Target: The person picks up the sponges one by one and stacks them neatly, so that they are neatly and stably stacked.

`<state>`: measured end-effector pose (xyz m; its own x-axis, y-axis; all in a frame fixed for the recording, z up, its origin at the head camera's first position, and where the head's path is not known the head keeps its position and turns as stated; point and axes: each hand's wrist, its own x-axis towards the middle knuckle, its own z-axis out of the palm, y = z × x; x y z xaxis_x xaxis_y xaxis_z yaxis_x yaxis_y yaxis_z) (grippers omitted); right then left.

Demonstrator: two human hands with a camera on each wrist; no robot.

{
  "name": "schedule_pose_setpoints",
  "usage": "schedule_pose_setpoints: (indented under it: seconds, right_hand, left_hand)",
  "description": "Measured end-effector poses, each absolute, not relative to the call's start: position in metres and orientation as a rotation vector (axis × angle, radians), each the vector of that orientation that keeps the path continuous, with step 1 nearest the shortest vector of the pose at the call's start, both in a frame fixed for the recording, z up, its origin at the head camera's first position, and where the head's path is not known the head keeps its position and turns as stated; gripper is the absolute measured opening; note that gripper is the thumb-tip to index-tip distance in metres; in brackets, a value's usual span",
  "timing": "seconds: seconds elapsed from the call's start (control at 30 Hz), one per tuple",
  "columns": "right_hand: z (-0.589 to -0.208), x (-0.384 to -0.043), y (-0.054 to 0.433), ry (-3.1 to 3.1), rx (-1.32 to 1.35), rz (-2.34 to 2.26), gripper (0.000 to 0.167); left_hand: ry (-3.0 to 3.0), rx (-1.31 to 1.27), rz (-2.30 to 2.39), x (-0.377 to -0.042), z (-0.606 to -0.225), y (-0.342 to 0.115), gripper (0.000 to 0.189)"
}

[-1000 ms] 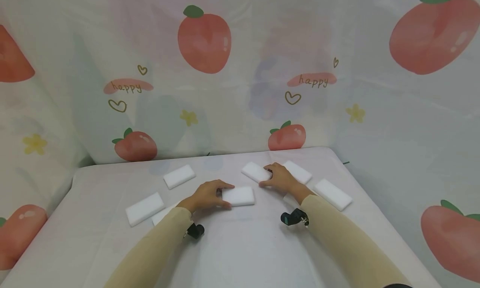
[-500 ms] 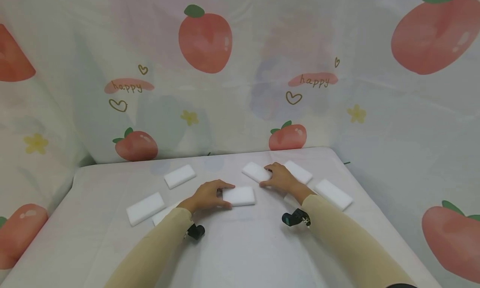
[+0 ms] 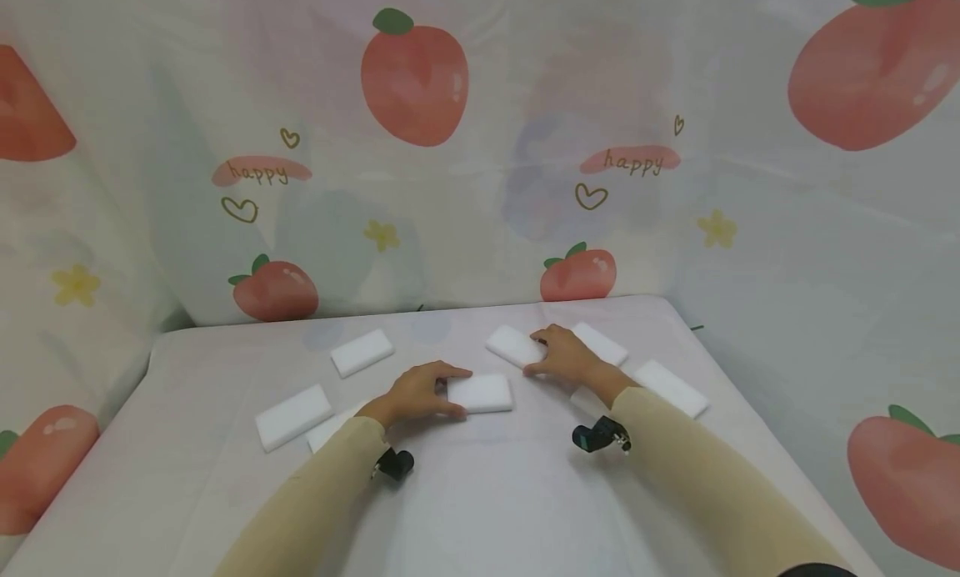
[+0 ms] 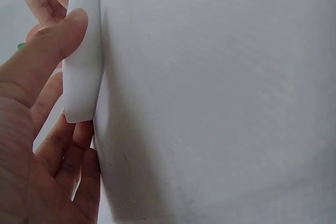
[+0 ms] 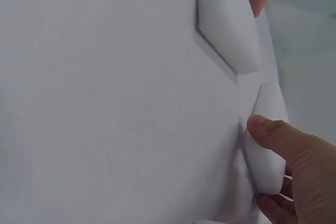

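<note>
White blocks that look like foam sponges lie on a white-covered table. Near the middle, my left hand (image 3: pixel 416 392) grips the left end of one white sponge (image 3: pixel 483 393), thumb along its near side and fingers on the far side. The left wrist view shows the thumb (image 4: pixel 71 35) pressed to this sponge's edge and fingers around its end. Farther back to the right, my right hand (image 3: pixel 566 356) holds another white sponge (image 3: pixel 512 344) between thumb and fingers. In the right wrist view that sponge (image 5: pixel 265 166) rests on the cloth, partly covered by the thumb.
Two more sponges lie at left, one farther back (image 3: pixel 362 353) and one nearer (image 3: pixel 293 418); a third (image 3: pixel 330 428) is partly behind the left forearm. Several sit around the right wrist, including a back one (image 3: pixel 602 343) and a right one (image 3: pixel 670 388). A fruit-print cloth (image 3: pixel 465 227) hangs behind.
Both hands keep their places on the two sponges. The whole head view has shifted slightly, and the right wrist has turned a little to the right.
</note>
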<state>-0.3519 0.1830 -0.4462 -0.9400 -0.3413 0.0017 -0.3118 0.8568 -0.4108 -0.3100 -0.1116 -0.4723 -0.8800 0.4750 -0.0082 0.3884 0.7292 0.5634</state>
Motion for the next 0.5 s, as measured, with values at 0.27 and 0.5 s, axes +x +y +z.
schedule_pose_setpoints:
  seconds: [0.27,0.5]
  right_hand:
    - [-0.4419,-0.354,0.1878,2.963,-0.584,-0.617,0.075]
    - [-0.4364,-0.3513,0.1906,2.955,-0.672,-0.691,0.072]
  left_hand:
    - [2.756,0.672,0.85,-0.3093,-0.4675,-0.1107,0.07]
    - [2.759,0.667,0.838,-0.3077,-0.4659,-0.1094,0.07]
